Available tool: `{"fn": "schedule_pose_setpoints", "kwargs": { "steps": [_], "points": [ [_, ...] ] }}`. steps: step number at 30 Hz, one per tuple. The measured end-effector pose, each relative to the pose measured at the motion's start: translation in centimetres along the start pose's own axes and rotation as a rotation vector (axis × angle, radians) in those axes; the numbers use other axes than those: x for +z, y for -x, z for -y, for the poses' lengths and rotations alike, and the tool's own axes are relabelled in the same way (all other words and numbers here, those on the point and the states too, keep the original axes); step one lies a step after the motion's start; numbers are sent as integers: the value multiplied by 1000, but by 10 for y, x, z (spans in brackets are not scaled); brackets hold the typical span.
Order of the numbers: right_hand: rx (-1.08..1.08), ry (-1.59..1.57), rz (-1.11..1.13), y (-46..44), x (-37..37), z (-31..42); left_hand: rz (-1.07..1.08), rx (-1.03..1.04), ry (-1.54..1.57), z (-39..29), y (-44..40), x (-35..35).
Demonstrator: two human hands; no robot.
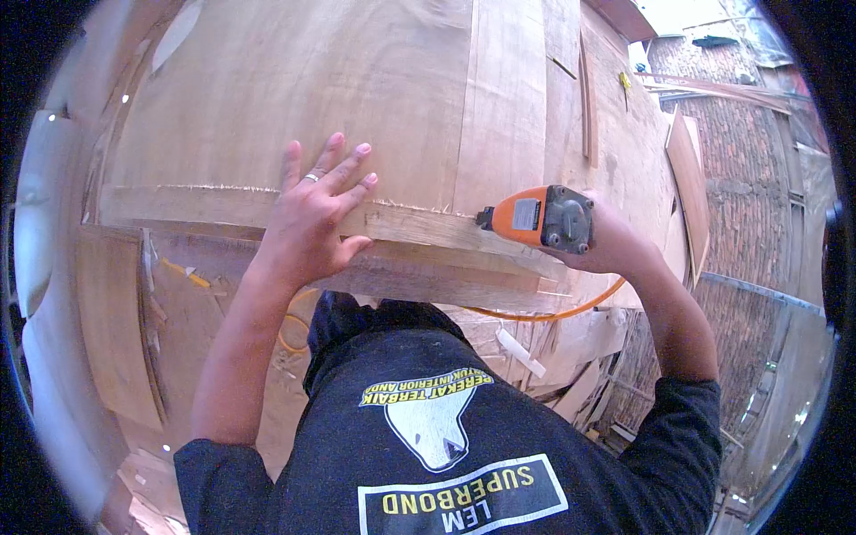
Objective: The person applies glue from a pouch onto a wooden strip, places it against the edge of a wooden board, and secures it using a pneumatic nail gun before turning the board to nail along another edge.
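Note:
A large plywood sheet (pixel 392 98) lies in front of me, with a wood strip (pixel 410 223) along its near edge and a splintered line where they meet. My left hand (pixel 316 214) rests on the sheet and strip, fingers spread, a ring on one finger, nothing held. My right hand (pixel 602 236) is wrapped round an orange and black nail gun (pixel 526 217). The gun's nose touches or nearly touches the strip near the splintered line. Its body hides most of the right fingers.
An orange hose (pixel 553 316) curves below the gun. Thin wood strips (pixel 588 107) and a yellow object (pixel 625 82) lie at the back right. A curved panel (pixel 688 187) leans at the right, before a brick wall (pixel 740 187). Wood offcuts (pixel 584 383) litter the floor.

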State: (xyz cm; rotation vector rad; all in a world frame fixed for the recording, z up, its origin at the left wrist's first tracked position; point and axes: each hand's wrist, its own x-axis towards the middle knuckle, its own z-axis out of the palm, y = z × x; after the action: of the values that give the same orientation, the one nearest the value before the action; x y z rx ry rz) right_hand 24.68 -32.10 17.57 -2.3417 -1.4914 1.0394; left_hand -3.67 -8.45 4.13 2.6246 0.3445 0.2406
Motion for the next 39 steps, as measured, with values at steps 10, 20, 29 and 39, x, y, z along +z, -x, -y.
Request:
{"fn": "schedule_pose_setpoints", "kwargs": {
  "steps": [10, 20, 29, 39],
  "points": [
    [25, -12, 32, 0, 1, 3, 0, 1, -1, 1, -2, 4],
    [-75, -54, -4, -4, 2, 24, 2, 5, -18, 3, 1, 2],
    [-102, -119, 51, -35, 14, 56, -5, 24, -34, 5, 1, 4],
    [-180, -113, 12, -46, 25, 69, 7, 22, -57, 4, 1, 2]
  ]
}}
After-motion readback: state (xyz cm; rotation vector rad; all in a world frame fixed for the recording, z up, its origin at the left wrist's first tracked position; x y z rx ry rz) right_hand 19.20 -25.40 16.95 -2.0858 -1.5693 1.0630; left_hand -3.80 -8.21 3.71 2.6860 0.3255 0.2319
